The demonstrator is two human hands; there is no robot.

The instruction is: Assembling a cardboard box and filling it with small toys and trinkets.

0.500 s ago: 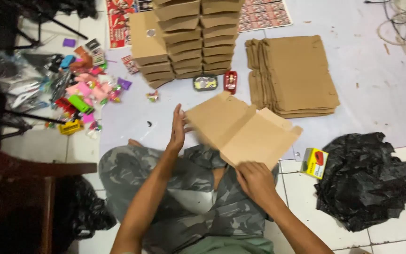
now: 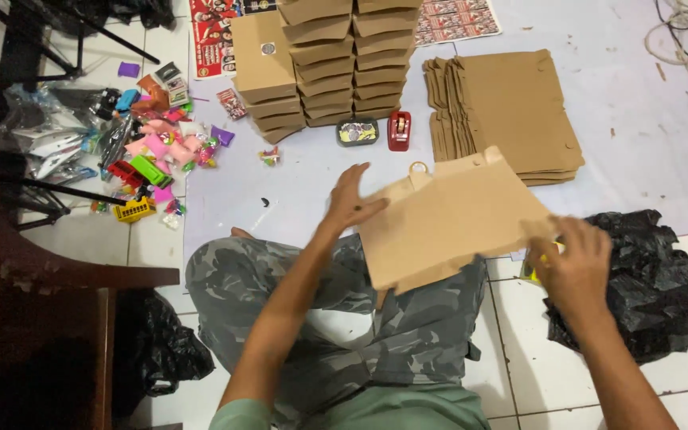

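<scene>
Toys (image 2: 149,155) lying in a bright, jumbled heap far to the left of the cardboard sheet (image 2: 451,219), beside clear plastic bags (image 2: 41,139) and above a dark wooden chair (image 2: 33,295). Sitting just above and left of the sheet, stacks of folded boxes (image 2: 320,68), with a small tin (image 2: 357,131) and a red tape dispenser (image 2: 399,130) at their foot. Pressing against the sheet's left edge, left hand (image 2: 352,199), fingers spread and flat, not curled round anything. Hovering over camouflage trousers (image 2: 336,326), the cardboard sheet itself, flat and tilted, held up between both hands, with a small ring-shaped tab at its top edge. Lying directly above the sheet on the pale mat (image 2: 646,143), a pile of flat cardboard blanks (image 2: 511,111). Gripping the sheet's right edge, right hand (image 2: 575,267), fingers closed over the cardboard. Peeking out just under that hand, something small and yellow, mostly hidden. Slumping right of the sheet on the white tiles, a crumpled black plastic bag (image 2: 654,287).
</scene>
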